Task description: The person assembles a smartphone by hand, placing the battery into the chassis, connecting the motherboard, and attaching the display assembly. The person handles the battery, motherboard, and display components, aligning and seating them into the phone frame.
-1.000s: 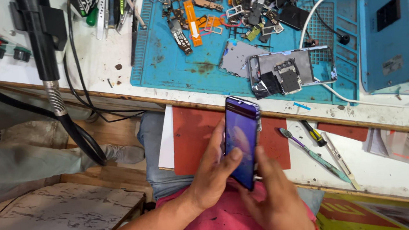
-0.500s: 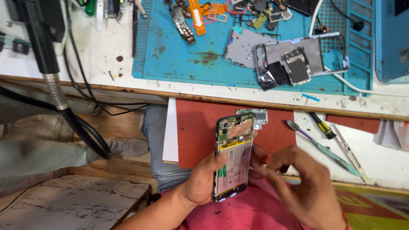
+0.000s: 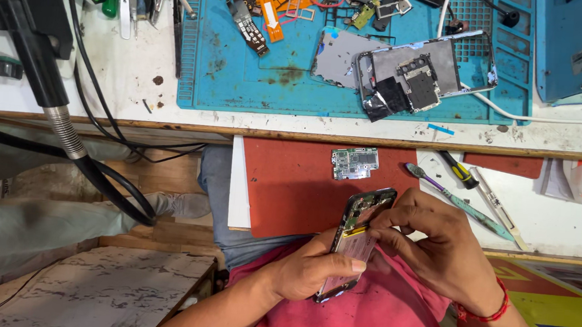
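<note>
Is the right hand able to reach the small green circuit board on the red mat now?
Probably yes: the circuit board lies uncovered on the red mat, just beyond the right hand, though its fingers are busy at the opened phone.

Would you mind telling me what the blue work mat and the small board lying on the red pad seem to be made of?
The blue work mat looks like matte silicone or rubber: moulded ridges and compartments, dull stained surface. The small board on the red pad appears to be a green printed circuit board with shiny metal shields. The pad looks like matte rubber or leatherette; I cannot tell which.
</note>
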